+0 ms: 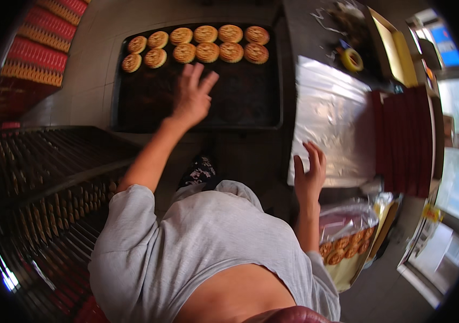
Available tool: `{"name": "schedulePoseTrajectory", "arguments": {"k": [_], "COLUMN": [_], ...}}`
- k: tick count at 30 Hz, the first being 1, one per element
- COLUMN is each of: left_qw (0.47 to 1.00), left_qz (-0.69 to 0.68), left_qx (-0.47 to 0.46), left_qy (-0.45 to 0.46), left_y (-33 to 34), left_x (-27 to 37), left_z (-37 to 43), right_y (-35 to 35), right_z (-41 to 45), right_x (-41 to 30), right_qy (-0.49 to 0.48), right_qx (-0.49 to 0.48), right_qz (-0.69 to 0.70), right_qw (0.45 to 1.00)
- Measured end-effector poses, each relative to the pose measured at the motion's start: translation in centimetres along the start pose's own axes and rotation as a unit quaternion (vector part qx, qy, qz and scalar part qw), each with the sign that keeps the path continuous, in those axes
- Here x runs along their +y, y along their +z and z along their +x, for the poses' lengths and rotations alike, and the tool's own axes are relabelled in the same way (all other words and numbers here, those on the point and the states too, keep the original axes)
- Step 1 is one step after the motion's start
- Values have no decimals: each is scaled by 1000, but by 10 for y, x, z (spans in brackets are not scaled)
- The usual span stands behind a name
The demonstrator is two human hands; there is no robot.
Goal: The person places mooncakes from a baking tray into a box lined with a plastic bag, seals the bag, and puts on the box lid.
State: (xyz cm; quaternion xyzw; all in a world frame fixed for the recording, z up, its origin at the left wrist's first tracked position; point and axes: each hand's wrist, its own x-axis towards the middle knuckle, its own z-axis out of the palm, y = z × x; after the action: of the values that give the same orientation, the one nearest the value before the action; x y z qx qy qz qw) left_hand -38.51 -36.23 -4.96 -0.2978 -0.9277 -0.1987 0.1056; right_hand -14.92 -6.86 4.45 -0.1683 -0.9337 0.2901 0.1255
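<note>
A black baking tray lies before me with two rows of round, patterned golden pastries along its far side. Over the tray, just on the near side of the pastries, my left hand is raised with its fingers apart and nothing in them. My right hand is at the near left edge of a sheet of shiny silvery film or foil, fingers apart and holding nothing; whether it touches the sheet I cannot tell.
Red trays of pastries are stacked at the far left. A dark metal rack holding pastries stands at the near left. To the right are yellow tape, stacked dark red trays and a box of pastries partly under clear plastic.
</note>
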Motion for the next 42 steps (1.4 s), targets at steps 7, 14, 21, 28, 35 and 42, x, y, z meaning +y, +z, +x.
{"name": "schedulePoseTrajectory", "arguments": {"k": [7, 14, 21, 28, 35, 42], "left_qw": [958, 956, 966, 960, 969, 977], "left_qz": [103, -40, -133, -203, -222, -197], "left_qx": [1, 180, 106, 145, 90, 56], "left_qy": [-269, -227, -194, -130, -61, -67], "left_y": [4, -4, 8, 9, 38, 38], "left_x": [-283, -280, -218, -161, -165, -122], "left_z": [-5, -1, 42, 81, 75, 65], "right_y": [221, 258, 279, 284, 304, 280], "right_z": [256, 263, 261, 253, 251, 220], "right_x": [-1, -16, -75, -133, -120, -99], "right_qy": [-131, -101, -157, -154, -217, -218], "right_qx": [-79, 15, -43, -40, -83, -14], "right_qz": [-102, -57, 21, 93, 105, 151], "right_qw": [983, 993, 986, 983, 967, 964]}}
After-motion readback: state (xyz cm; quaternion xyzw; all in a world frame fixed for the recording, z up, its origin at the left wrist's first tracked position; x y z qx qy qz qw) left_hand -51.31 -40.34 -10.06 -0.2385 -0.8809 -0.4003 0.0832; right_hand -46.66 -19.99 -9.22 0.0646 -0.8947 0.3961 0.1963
